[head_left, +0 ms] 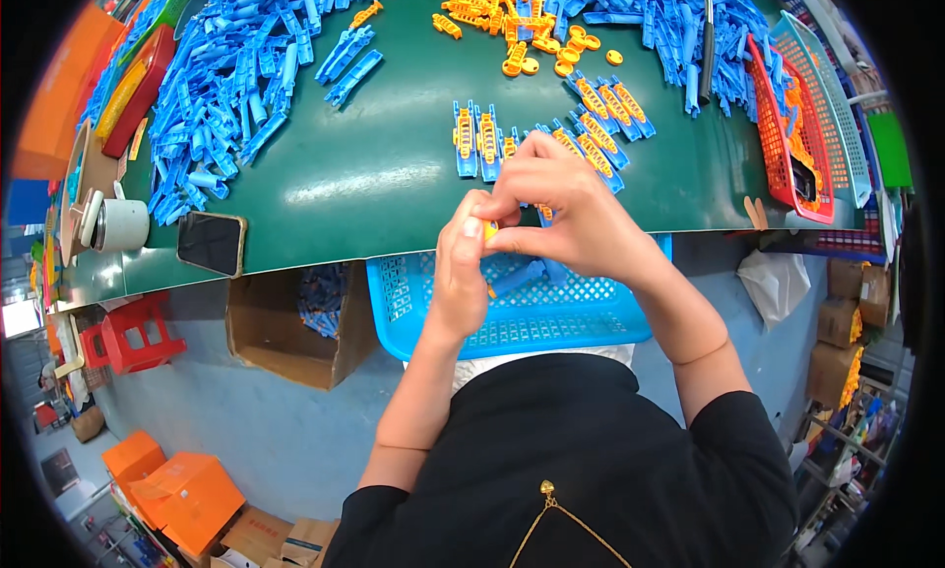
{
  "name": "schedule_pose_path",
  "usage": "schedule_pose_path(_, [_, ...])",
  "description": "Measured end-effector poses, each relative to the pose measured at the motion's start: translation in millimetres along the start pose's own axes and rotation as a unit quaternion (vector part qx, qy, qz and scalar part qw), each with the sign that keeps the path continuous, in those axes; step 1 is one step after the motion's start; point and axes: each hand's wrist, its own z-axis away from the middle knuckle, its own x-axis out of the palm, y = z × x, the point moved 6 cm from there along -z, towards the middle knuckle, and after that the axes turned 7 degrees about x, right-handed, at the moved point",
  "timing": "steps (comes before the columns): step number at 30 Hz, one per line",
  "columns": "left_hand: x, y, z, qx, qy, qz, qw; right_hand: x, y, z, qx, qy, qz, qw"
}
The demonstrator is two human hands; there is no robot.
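My left hand point(461, 273) and my right hand point(561, 209) meet above the near edge of the green table point(374, 174). Together they pinch a small yellow plastic part point(489, 230), mostly hidden by the fingers. A blue piece may be under my right fingers, but I cannot tell. Just beyond the hands lies a row of blue clips with orange inserts point(482, 137). Below the hands a blue perforated basket point(512, 302) rests on my lap, with a blue clip point(520, 276) lying in it.
Heaps of loose blue clips point(231, 76) cover the table's left and far right. Orange parts point(502, 22) pile at the far middle. A phone point(210, 243) and a white cup point(120, 223) sit at the left edge. Red and teal baskets point(802, 125) stand right. A cardboard box point(295, 327) sits underneath.
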Motion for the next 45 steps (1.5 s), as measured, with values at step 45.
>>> schedule_pose_path(45, [-45.5, 29.7, -38.6, -0.028, 0.12, -0.386, 0.914, -136.0, 94.2, 120.5, 0.193, 0.345, 0.376, 0.838])
